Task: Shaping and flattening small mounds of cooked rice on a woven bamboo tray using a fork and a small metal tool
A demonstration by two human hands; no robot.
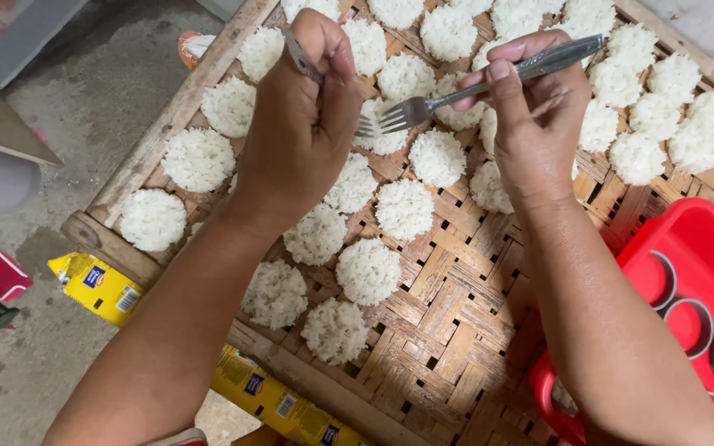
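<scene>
Two metal forks meet tine to tine over a round white rice cake (382,139) in the middle of a woven bamboo tray (448,330). The right fork (489,83) lies nearly level, handle running to the far right; the left fork (307,66) shows only a bit of handle above the fist and its tines below. Rice cakes sit in close rows across the far and left parts of the tray, several touching; the near right part of the weave is bare, open room up to the wooden rim (167,124). A red plastic mould tray (687,281) with ring shapes overlaps the tray's right edge. Yellow packets (97,285) lie on the concrete floor (84,107) beside the near left rim. The left hand (303,124) is closed tight in a fist round its fork, knuckles up. The right hand (535,124) pinches its fork between thumb and curled fingers, wrist bent down.
</scene>
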